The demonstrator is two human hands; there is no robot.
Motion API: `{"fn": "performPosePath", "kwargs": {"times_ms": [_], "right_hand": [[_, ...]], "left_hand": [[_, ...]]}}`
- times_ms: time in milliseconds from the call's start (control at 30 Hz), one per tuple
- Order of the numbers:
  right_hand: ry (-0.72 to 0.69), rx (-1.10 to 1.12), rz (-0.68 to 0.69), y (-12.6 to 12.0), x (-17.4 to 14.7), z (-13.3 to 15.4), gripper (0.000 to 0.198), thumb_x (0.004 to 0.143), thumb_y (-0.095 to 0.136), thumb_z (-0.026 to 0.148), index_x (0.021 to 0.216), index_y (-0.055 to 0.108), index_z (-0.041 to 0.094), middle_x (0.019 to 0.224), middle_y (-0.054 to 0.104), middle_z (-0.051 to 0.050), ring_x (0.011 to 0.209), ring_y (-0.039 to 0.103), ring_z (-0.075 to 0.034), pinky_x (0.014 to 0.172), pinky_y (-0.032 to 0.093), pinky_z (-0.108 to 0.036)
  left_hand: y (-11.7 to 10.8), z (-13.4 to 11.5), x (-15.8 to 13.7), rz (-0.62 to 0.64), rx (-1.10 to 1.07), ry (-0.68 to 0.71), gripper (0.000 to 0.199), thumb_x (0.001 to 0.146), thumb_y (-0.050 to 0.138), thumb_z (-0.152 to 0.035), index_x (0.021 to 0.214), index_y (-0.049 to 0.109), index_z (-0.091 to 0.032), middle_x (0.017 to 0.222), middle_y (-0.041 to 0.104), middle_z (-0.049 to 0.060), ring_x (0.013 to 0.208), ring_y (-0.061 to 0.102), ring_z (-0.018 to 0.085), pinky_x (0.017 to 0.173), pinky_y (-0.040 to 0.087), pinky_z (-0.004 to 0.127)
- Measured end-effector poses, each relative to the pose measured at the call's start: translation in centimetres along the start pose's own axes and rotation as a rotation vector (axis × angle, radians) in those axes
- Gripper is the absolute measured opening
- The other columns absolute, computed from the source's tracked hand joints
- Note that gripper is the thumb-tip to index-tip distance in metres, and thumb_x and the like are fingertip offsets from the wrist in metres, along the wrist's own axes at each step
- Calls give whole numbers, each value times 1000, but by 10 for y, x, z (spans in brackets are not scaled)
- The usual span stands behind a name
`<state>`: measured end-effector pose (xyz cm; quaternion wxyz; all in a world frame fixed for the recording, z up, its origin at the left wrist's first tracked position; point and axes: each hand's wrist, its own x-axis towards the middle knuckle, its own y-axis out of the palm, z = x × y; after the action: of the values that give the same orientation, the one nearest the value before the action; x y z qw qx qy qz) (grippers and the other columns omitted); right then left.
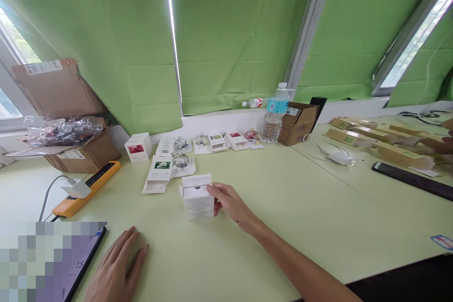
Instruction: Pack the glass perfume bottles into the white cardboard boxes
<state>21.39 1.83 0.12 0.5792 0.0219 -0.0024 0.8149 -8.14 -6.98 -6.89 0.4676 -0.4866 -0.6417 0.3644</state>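
My right hand (228,200) grips the right side of a small white carton (198,204), thumb on top and fingers behind. The carton's top flap is raised, and printed text covers the side that faces me. Flat on the table lies my left hand (118,264), fingers stretched, beside a tablet (85,264) and holding nothing. Beyond the carton, an opened white box with a flower picture (162,168) lies next to a clear glass ornament (180,160). More flower-picture boxes (137,150) stand upright in a stack behind it.
At the left are an orange power strip (90,188) and an open cardboard box (85,153) with plastic-wrapped items. A large water bottle (274,118) and a smaller carton box (297,125) stand at the back. A charger (341,158), a dark phone-like slab (414,180) and several long packages (399,153) lie right.
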Motion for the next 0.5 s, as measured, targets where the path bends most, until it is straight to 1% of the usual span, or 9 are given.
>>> {"fn": "performPosePath", "kwargs": {"times_ms": [133,233,333,433,500], "right_hand": [[-2,-1,-20,1,2,-2,41,83,51,55,77,62,16,66,55,0,56,49,-11,53,43,-25],[-11,4,-29,2,4,-5,41,82,51,56,75,62,16,63,54,1,54,47,-11,51,42,-24],[-21,8,-26,1,6,-8,42,82,51,56,76,62,16,62,54,1,52,47,-11,49,42,-24],[-29,13,-20,1,8,-9,42,82,51,56,75,61,16,62,53,1,52,47,-11,49,42,-24],[-29,13,-19,0,8,-10,42,82,51,56,76,61,16,62,53,0,52,47,-11,48,41,-24]], "left_hand": [[-2,-2,3,-54,-72,-5,48,80,44,-51,113,62,-22,131,57,5,125,48,28,108,36,46],[-7,-7,7,-48,-177,3,43,79,47,-51,108,66,-25,126,60,4,122,50,28,106,39,46],[-18,-21,17,28,-337,-8,40,81,48,-52,106,67,-27,122,63,3,118,55,28,100,46,43],[-34,-44,34,123,-542,-8,41,84,47,-52,112,64,-26,121,64,4,119,53,27,101,43,42],[-45,-65,51,214,-762,-14,43,87,45,-51,115,62,-24,122,63,6,115,56,25,100,44,40]]}}
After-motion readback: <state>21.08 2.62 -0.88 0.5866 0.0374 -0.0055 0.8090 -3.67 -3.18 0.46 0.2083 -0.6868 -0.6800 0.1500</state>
